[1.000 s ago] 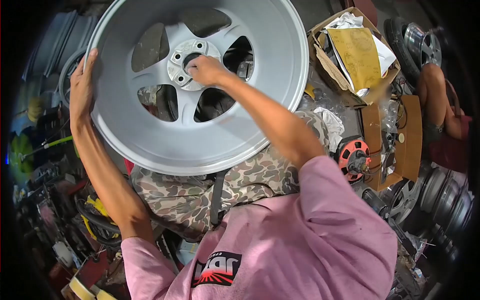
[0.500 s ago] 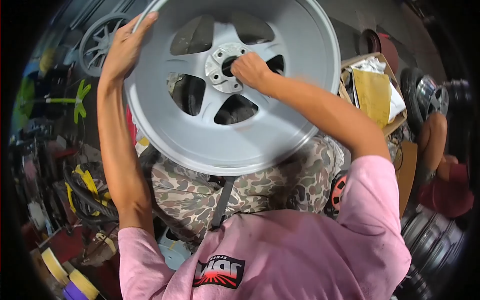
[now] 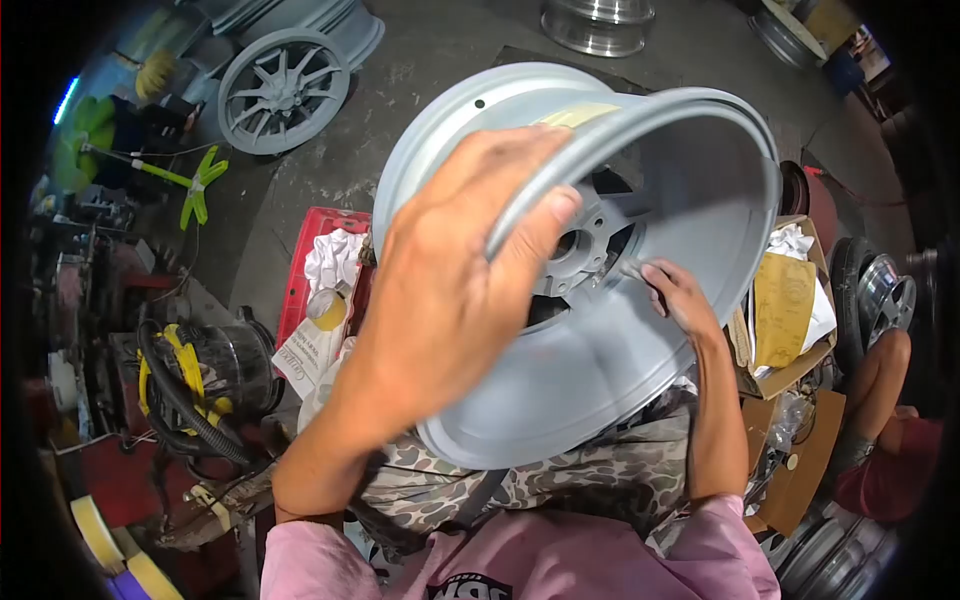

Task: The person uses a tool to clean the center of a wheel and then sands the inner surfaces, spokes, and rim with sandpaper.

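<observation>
I have the grey alloy wheel rim point(image 3: 640, 380) propped on my lap, tilted so its open barrel faces me. My left hand point(image 3: 440, 300) wraps over the near lip, fingers point(image 3: 545, 215) curled round the edge and gripping it. My right hand point(image 3: 680, 300) reaches inside the barrel toward the hub point(image 3: 580, 250), its fingers pinched on something small I cannot make out. The rim looks stiff and fairly heavy, its primed surface matt rather than slick; the lip and the spokes seem the surest holds. A strip of tape point(image 3: 575, 115) sits on the far edge of the rim. Left of the rim, a paper sheet point(image 3: 305, 355) carries print too blurred to read.
</observation>
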A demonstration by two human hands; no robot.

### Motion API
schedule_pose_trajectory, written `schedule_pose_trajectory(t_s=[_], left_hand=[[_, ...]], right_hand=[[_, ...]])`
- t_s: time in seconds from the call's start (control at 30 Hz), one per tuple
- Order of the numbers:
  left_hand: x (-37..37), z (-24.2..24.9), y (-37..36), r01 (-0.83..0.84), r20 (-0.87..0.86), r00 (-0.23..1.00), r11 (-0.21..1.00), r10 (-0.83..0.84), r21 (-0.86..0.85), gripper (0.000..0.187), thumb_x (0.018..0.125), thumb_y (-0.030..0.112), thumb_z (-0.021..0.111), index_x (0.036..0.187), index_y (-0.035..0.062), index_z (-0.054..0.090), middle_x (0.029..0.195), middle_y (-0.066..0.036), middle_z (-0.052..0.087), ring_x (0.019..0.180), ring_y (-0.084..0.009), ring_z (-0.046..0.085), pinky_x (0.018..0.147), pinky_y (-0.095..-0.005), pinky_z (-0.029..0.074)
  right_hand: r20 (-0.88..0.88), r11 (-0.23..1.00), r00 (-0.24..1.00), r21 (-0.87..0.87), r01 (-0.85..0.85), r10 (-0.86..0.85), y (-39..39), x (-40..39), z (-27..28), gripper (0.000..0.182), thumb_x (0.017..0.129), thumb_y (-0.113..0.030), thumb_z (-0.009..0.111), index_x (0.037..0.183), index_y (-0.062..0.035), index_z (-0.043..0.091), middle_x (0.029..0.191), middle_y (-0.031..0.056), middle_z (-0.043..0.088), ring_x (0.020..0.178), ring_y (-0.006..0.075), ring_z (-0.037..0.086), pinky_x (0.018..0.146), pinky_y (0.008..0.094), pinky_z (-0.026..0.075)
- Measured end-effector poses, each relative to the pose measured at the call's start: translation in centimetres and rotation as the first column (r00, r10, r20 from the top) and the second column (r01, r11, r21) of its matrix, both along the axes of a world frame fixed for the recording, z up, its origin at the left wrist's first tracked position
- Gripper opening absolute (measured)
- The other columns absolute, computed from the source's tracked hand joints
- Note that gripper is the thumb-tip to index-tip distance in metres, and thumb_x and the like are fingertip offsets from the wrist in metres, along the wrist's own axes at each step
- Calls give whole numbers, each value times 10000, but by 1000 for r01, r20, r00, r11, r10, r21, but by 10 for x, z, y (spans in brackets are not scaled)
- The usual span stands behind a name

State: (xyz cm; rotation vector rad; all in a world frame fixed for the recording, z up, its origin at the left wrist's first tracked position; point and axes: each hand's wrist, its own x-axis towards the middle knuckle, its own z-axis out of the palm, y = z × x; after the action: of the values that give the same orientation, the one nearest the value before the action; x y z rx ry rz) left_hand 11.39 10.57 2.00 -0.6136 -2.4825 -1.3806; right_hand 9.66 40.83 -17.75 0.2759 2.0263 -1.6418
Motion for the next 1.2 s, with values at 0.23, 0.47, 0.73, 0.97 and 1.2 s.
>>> schedule_pose_trajectory(t_s=[0.23, 0.47, 0.73, 0.97, 1.2], left_hand=[[13, -3, 8, 25, 57, 998, 996, -30, 87, 371, 1003, 156, 590, 1292, -75, 614, 1335, -212, 616, 1277, -300, 560, 1096, -380, 391], [10, -7, 5, -2, 15, 1000, 997, 1, 76, 407, 1020, 224, 593, 1294, -76, 611, 1353, -201, 610, 1259, -275, 569, 1081, -362, 403], [2, -5, -1, 61, -20, 998, 996, -60, 60, 411, 1039, 237, 550, 1295, -80, 610, 1240, -191, 659, 1136, -197, 599, 989, -307, 446], [-1, 1, -7, -16, 95, 995, 995, 7, 95, 389, 1030, 237, 586, 1256, -76, 630, 1164, -178, 693, 1079, -213, 636, 964, -323, 469], [-9, -7, -26, -134, 194, 972, 991, 130, 9, 457, 1054, 327, 553, 1299, -52, 623, 1141, -68, 681, 1047, -122, 577, 969, -270, 434]], right_hand=[[-550, 806, 692, 587, -77, 467, -33, 47, -5, 133, 769, -77, 709, 849, 20, 668, 1019, 162, 611, 945, 344, 618, 811, 416, 516], [-550, 640, 431, 764, -88, 716, -60, 32, -7, 142, 674, -79, 753, 761, -33, 651, 1334, 85, 559, 992, 264, 574, 798, 365, 534], [-537, 728, 616, 679, -89, 576, -118, 48, -20, 93, 781, -95, 675, 783, -8, 709, 1451, 222, 469, 918, 328, 665, 785, 384, 565], [-28, 774, 962, -600, 203, -273, -73, 27, 4, 241, 1013, -162, 524, 1084, 19, 667, 1015, 116, 700, 820, 206, 710, 718, 281, 557], [-342, 853, 784, -131, 506, -518, 19, 103, 5, 279, 1017, -239, 592, 1095, 12, 685, 924, 66, 712, 727, 114, 658, 632, 235, 498]])
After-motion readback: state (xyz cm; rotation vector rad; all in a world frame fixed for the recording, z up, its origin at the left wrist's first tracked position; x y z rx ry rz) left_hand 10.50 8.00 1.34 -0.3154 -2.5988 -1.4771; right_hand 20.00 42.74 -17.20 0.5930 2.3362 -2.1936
